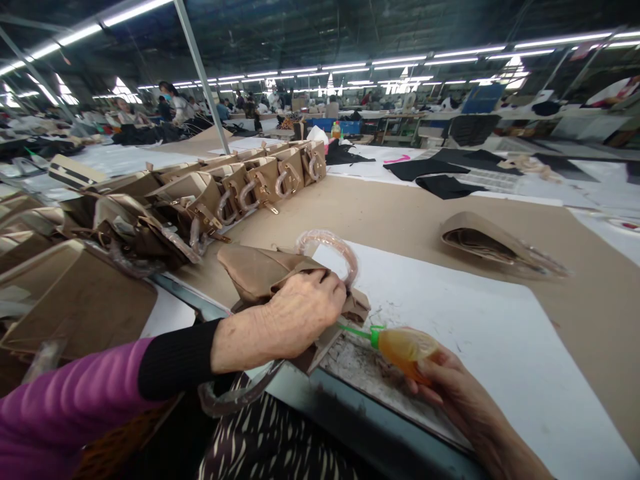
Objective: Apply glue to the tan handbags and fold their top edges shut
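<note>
A brown handbag (255,270) lies on its side at the table's near edge, its plastic-wrapped handle (345,252) arching up behind. My left hand (305,307) is closed on the bag's edge, fingers curled over the folded material; the fingertips are partly hidden. In my right hand (435,370) is a squeeze bottle (405,347) of amber liquid with a green cap and thin green nozzle. The nozzle points left, its tip close to the bag's edge just below my left fingers. Whether the tip touches the bag I cannot tell.
Rows of similar brown handbags (250,183) stand at the left. A white sheet (465,333), smudged near the bag, covers part of the brown tabletop (380,207). A folded brown piece (480,237) lies at the right, black fabric pieces (435,170) behind. Several people work in the background.
</note>
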Available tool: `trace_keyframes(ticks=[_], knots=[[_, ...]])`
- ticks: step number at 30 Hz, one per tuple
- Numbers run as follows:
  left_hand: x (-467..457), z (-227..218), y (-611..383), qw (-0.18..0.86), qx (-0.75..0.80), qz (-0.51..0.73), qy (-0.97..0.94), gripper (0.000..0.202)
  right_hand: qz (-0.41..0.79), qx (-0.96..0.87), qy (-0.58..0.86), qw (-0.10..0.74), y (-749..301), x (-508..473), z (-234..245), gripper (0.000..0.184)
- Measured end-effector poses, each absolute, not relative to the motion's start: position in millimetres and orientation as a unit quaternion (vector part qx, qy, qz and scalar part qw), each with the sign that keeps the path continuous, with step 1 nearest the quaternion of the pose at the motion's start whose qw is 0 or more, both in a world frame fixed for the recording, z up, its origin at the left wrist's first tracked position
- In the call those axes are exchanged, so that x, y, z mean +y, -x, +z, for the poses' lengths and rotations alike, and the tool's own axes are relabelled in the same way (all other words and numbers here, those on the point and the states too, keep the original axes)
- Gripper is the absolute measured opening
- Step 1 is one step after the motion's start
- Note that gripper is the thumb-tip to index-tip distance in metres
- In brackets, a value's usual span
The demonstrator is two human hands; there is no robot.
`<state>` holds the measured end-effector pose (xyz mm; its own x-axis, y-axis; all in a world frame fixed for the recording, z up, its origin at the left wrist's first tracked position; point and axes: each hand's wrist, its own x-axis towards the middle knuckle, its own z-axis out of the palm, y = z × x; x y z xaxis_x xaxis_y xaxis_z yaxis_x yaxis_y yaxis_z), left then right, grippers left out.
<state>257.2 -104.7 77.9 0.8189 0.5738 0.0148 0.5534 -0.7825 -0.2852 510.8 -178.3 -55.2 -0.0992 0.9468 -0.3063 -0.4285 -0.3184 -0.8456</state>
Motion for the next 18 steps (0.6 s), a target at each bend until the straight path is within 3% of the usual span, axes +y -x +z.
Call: trace_keyframes(ticks=[11,18], knots=[[-107.7,73.8,-256.1,0.17,-0.294,0.001,0.941,0.028,0.716,-0.288,0.421,0.477,-504.6,-193.2,-56.0,0.053],[-108.9,76.8,-258.0,0.16,-0.308,0.038,0.937,0.037,0.736,-0.258,0.411,0.472,-495.3,-207.7,-48.2,0.049]])
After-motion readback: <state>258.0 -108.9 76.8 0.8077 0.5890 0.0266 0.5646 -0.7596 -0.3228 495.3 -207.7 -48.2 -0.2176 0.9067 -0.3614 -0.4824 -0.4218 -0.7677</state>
